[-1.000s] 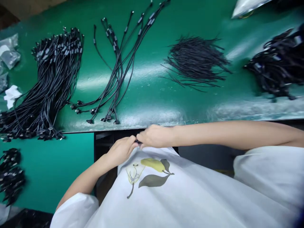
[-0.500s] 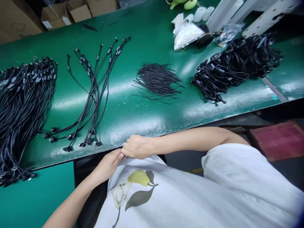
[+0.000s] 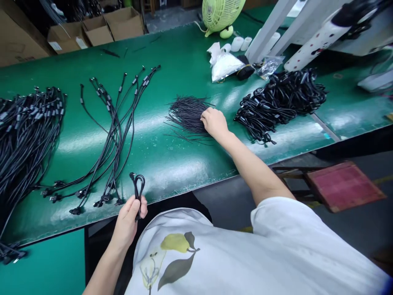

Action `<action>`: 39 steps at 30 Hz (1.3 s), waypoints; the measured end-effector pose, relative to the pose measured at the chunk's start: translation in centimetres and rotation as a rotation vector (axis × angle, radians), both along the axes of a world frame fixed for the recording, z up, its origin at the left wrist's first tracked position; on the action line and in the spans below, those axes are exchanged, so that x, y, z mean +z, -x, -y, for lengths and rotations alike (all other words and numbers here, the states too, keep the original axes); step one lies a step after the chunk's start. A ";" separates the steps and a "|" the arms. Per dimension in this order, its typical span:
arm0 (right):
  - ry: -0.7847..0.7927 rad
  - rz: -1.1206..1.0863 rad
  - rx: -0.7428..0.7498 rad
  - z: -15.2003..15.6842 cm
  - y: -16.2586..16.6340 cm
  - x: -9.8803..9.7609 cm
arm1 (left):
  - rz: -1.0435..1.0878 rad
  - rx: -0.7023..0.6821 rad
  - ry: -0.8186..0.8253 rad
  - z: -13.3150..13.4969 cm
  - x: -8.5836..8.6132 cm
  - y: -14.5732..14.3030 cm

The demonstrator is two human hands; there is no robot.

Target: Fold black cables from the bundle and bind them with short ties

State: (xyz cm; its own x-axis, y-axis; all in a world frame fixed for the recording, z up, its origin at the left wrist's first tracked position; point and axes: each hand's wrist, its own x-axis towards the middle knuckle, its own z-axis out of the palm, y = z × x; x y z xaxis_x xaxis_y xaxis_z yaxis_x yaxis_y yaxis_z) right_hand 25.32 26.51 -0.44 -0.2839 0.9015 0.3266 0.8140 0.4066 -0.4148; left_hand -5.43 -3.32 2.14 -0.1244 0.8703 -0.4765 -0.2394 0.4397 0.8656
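My left hand (image 3: 128,221) is closed round a folded black cable (image 3: 138,187), held upright at the near edge of the green table (image 3: 172,159). My right hand (image 3: 214,121) reaches out over the table and rests with bent fingers on a pile of thin black ties (image 3: 188,116); whether it holds one I cannot make out. Several straight black cables (image 3: 114,131) lie spread just left of centre. A tangled heap of coiled black cables (image 3: 281,102) sits to the right of my right hand.
A big bundle of black cables (image 3: 24,135) covers the table's left end. White bags and rolls (image 3: 225,61), a green fan (image 3: 221,14) and a white slanted frame (image 3: 270,28) stand at the back. Cardboard boxes (image 3: 92,28) lie beyond. A red stool (image 3: 344,184) is at my right.
My hands were pressed together at my chest. They have parted: the right hand reached forward onto the tie pile, the left stayed near the table edge holding the folded cable. The view tilted up.
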 end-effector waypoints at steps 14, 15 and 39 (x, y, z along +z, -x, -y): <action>0.269 -0.360 0.383 15.7 10.4 2.0 | 0.244 0.012 -0.094 -1.6 0.5 -3.3; 0.341 -0.373 0.458 17.3 11.5 2.0 | 0.256 0.016 -0.113 -1.7 0.4 -3.2; -0.816 0.646 1.278 20.1 18.0 6.2 | 0.200 -0.109 0.006 -0.4 -0.6 2.1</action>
State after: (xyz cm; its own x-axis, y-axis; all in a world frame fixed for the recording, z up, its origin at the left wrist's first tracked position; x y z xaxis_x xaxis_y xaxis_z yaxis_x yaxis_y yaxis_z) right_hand 7.29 6.42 5.75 -0.9310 -0.3489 0.1076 -0.2570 0.8356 0.4856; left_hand -7.57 -2.97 1.50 0.0677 0.8703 -0.4878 -0.3570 0.4777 0.8027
